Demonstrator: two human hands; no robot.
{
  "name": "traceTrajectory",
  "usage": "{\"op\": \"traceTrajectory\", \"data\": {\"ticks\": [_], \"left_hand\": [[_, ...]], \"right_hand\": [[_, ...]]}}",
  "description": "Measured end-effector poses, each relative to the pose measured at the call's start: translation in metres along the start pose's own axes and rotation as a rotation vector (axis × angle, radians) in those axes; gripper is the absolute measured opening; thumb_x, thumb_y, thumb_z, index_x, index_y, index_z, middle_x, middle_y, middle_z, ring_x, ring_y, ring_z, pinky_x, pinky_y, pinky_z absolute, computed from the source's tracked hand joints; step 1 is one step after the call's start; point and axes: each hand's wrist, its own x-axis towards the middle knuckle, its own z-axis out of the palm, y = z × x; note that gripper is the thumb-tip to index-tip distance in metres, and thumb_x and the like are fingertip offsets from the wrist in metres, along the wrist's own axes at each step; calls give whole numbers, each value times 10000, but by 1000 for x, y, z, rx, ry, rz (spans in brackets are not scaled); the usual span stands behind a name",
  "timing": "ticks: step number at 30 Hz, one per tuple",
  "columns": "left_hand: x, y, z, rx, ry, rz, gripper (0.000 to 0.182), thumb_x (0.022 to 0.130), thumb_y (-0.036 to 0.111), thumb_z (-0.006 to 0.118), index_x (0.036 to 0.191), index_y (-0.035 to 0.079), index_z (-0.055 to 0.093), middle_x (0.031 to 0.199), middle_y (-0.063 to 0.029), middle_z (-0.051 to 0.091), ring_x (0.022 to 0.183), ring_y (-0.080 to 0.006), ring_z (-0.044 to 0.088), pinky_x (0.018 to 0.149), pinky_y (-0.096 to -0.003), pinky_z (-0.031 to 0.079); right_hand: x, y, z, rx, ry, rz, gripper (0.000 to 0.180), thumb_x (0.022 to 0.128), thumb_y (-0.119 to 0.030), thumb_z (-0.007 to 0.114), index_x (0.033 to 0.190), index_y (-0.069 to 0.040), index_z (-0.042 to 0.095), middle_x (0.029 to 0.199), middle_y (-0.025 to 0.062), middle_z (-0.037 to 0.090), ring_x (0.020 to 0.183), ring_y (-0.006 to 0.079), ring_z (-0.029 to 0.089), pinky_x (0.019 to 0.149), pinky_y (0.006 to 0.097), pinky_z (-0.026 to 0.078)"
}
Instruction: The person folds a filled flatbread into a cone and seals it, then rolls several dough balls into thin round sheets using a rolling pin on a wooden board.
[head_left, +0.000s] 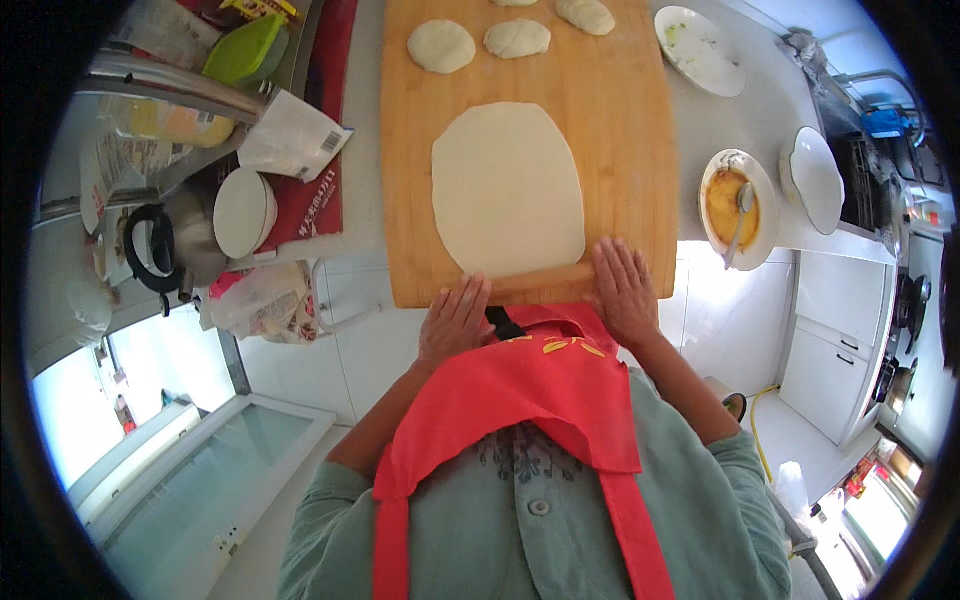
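A rolled-out sheet of dough (510, 187) lies flat on a wooden board (630, 165). Along its near edge rests a wooden rolling pin (544, 280), close to my body. My left hand (454, 319) lies on the pin's left end, fingers together and pointing forward. On the right end rests my right hand (624, 292), its palm down and fingers extended. Several pieces of dough sit at the board's far side, among them a round one (441, 46), an oval one (517, 39) and another at the right (586, 15).
Right of the board are a plate with green scraps (701, 51), a dish of brownish-yellow liquid (720, 196) holding a metal spoon (741, 217), and a white bowl (814, 180). At left stand white bowls (244, 212), a kettle (191, 240) and a white packet (289, 139).
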Motion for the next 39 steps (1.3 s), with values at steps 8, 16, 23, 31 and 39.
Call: {"op": "traceTrajectory", "data": {"ticks": [8, 16, 23, 31, 39], "left_hand": [[56, -26, -54, 30, 180, 124, 568, 845, 308, 563, 1349, 88, 419, 1434, -44, 372, 1340, -243, 315, 1048, -521, 233], [199, 15, -36, -27, 67, 471, 646, 847, 381, 557, 1409, 155, 335, 1483, -33, 278, 1384, -242, 205, 1094, -510, 189], [275, 75, -5, -199, 107, 597, 744, 822, 478, 560, 1432, 156, 280, 1493, -79, 251, 1392, -265, 181, 1098, -510, 161], [244, 32, -32, -632, 437, 156, 640, 810, 132, 602, 1367, -6, 319, 1424, -182, 326, 1327, -338, 287, 1080, -460, 213], [122, -66, -30, -231, 488, -620, 362, 756, 120, 682, 1047, 11, 497, 1064, -170, 523, 1063, -380, 462, 911, -473, 374]], "right_hand": [[-20, -18, 3, 388, 69, 154, 358, 816, -175, 612, 1137, -42, 526, 1086, 160, 560, 983, 358, 529, 849, 431, 443], [17, -36, 19, 473, 209, 416, 533, 863, -179, 564, 1335, -14, 380, 1261, 192, 415, 1119, 375, 425, 949, 455, 363], [28, -18, 14, 374, 265, 502, 527, 826, -190, 611, 1265, 11, 401, 1220, 242, 434, 1105, 420, 427, 924, 452, 382], [37, 32, 1, 683, 362, 643, 398, 806, -182, 625, 1107, 23, 466, 1001, 237, 528, 880, 414, 522, 746, 467, 436], [87, 40, -42, 662, 230, 556, 269, 757, -197, 679, 865, 12, 550, 774, 194, 542, 737, 373, 560, 653, 437, 443]]}}
